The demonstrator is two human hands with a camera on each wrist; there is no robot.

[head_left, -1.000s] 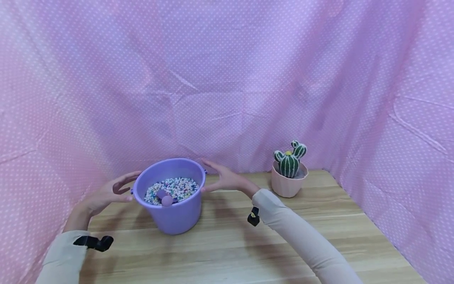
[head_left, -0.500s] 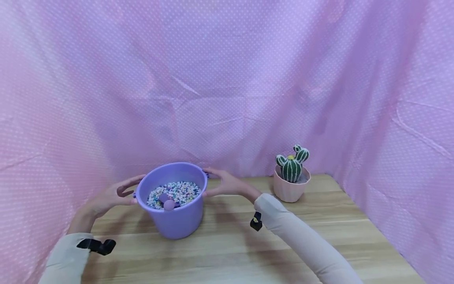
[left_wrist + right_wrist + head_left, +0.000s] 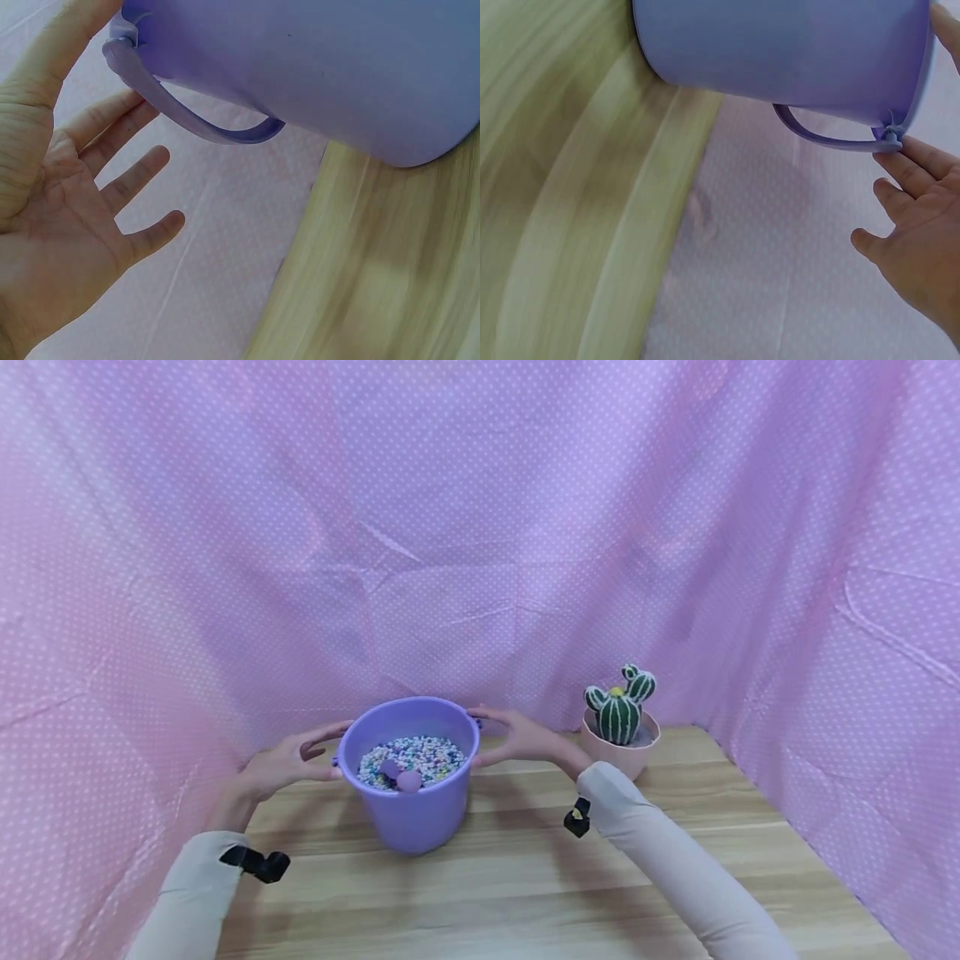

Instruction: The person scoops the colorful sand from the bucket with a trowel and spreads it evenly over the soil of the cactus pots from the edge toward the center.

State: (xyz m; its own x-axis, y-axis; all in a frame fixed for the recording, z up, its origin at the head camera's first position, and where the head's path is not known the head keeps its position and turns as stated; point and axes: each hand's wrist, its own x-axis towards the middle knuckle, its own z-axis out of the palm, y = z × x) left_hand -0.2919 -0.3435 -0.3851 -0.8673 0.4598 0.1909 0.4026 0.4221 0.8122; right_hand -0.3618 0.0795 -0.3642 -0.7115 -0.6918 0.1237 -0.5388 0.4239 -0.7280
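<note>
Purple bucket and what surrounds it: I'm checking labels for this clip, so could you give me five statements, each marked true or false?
1. Small beads lie inside the purple bucket. True.

2. The bucket's handle stands raised over its opening. False: the handle hangs down on the outside.

3. The left hand and right hand are on opposite sides of the bucket. True.

4. The cactus is on the left of the bucket in the head view. False: the cactus is on the right, in a pink pot.

5. The right hand touches the cactus. False: it is at the bucket's rim.
</note>
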